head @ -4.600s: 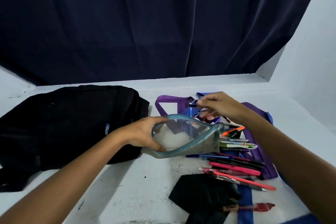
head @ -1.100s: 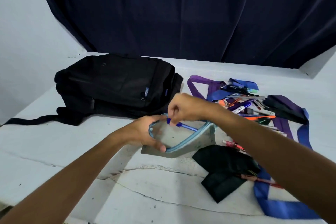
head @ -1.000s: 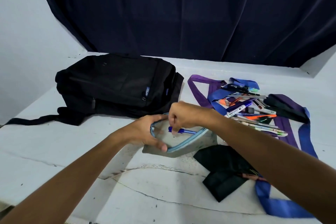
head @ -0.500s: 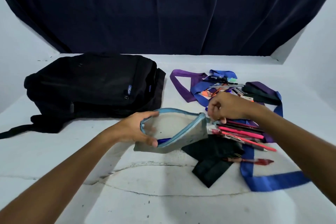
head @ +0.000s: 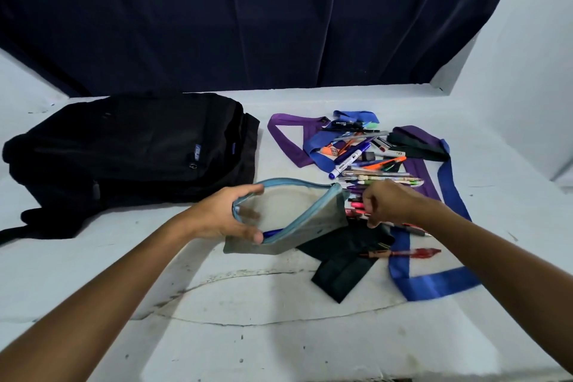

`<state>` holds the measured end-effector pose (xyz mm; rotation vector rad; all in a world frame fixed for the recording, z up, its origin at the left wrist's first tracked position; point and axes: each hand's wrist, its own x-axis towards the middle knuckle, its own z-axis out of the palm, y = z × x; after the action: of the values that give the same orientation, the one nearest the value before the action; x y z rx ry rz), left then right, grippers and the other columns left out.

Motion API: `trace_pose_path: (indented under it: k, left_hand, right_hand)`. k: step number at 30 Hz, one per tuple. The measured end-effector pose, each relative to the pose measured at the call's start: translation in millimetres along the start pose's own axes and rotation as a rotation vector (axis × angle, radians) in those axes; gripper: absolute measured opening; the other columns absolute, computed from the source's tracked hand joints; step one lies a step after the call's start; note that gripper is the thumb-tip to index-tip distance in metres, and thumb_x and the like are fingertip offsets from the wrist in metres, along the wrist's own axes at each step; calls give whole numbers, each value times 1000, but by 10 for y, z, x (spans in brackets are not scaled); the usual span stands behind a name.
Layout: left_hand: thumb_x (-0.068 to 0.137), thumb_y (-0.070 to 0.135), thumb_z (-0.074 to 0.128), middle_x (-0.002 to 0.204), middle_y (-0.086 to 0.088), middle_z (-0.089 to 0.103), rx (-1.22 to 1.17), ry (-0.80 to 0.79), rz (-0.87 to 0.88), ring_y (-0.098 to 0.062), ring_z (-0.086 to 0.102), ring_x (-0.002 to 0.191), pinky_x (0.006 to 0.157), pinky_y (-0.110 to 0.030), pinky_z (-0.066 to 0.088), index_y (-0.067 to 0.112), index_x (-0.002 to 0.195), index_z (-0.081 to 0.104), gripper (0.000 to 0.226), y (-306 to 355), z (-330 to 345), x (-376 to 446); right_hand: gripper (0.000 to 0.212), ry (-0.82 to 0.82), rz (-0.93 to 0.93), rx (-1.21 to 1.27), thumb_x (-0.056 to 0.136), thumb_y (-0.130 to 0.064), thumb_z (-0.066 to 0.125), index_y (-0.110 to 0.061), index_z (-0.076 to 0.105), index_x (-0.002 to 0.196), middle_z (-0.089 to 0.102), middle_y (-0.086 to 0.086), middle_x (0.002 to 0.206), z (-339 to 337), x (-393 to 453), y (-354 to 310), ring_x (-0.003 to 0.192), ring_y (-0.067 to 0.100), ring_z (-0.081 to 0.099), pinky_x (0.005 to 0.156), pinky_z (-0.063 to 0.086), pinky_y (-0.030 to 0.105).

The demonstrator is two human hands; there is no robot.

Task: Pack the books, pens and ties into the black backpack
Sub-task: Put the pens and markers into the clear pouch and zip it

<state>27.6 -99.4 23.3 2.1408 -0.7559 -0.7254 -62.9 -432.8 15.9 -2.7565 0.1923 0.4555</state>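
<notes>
The black backpack [head: 130, 152] lies flat at the left of the white table. My left hand [head: 221, 214] grips the open mouth of a grey pencil pouch [head: 294, 220] with a light-blue zipper; a blue pen shows inside it. My right hand [head: 387, 203], fingers curled, reaches into the pile of pens [head: 369, 164] just right of the pouch and pinches pink pens [head: 356, 208] there. Purple ties [head: 291, 139], blue ties [head: 434, 284] and a dark green tie [head: 344, 257] lie among the pens. A red pen [head: 409, 253] rests on the dark tie.
A dark blue curtain [head: 263, 15] hangs behind the table. White walls close in at left and right. The table's front edge [head: 279, 377] runs along the bottom of the view.
My right hand dropped the blue pen into the pouch, then moved right to the pen pile and closed on the pink pens. My left hand kept holding the pouch open.
</notes>
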Motion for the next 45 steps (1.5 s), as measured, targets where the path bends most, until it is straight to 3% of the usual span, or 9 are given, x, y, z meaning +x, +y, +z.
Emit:
trace_pose_path:
  k: [6, 9, 19, 24, 29, 33, 36, 41, 45]
  left_hand:
    - [27, 69, 89, 147, 14, 43, -13, -20, 4, -1, 63, 112, 98, -27, 51, 24, 150, 35, 143, 26, 2, 2]
    - [29, 68, 90, 147, 14, 42, -22, -34, 2, 0, 63, 110, 92, -21, 53, 24, 150, 34, 141, 28, -5, 0]
    - [28, 66, 91, 148, 17, 41, -37, -16, -9, 1, 63, 111, 104, -32, 48, 25, 151, 33, 142, 45, 25, -23]
    - [29, 67, 91, 149, 24, 40, 10, 2, -29, -3, 52, 127, 110, -37, 42, 32, 150, 34, 138, 25, 42, -38]
    - [30, 65, 91, 147, 19, 44, -26, -4, -11, -6, 57, 122, 106, -37, 47, 30, 149, 38, 134, 38, 44, -43]
    - [29, 65, 91, 146, 18, 46, -49, -8, 0, -6, 60, 118, 102, -34, 50, 29, 149, 38, 136, 48, 42, -33]
    - [31, 60, 93, 148, 17, 44, -47, -15, 1, -6, 63, 115, 101, -33, 50, 26, 151, 36, 137, 33, 44, -14]
    - [25, 66, 90, 149, 16, 41, -29, -29, -19, 0, 62, 113, 100, -27, 49, 23, 151, 33, 145, 45, 10, 13]
    - [20, 71, 89, 147, 16, 43, -29, -39, -39, -3, 61, 115, 106, -33, 46, 25, 149, 37, 146, 29, -23, 49]
  right_hand:
    - [22, 56, -83, 171, 70, -4, 83, -12, 63, 64, 62, -9, 59, -248, 1, 16, 49, -5, 55, 57, 39, 17]
    - [18, 101, -131, 346, 70, -9, 84, -4, 67, 70, 62, -7, 55, -561, -51, -42, 50, 5, 54, 58, 45, 22]
    - [15, 310, -355, 814, 76, -11, 79, -9, 65, 72, 62, -5, 52, -1242, -113, -987, 44, 7, 45, 46, 33, 18]
    - [23, 132, -479, 570, 73, -8, 82, 8, 67, 80, 62, 3, 57, -887, 82, -1454, 48, 11, 45, 48, 36, 20]
    - [16, -86, -411, 30, 69, -15, 86, -12, 70, 69, 60, -17, 54, -430, 352, -1592, 55, -4, 54, 52, 40, 13]
    - [14, -165, -334, -128, 68, -15, 85, -14, 72, 73, 71, 5, 77, -198, 404, -1586, 64, 16, 63, 54, 47, 24]
    - [16, -115, -365, -38, 74, -16, 82, -11, 72, 85, 67, 1, 67, -273, 276, -1542, 44, 11, 54, 48, 44, 21]
    - [8, 45, -401, 313, 82, -10, 74, -5, 69, 76, 60, -7, 51, -740, -106, -1188, 43, 8, 50, 49, 44, 25]
    - [8, -223, -279, 125, 80, -8, 73, -10, 72, 73, 68, -2, 60, -799, -292, -716, 47, 10, 54, 54, 44, 22]
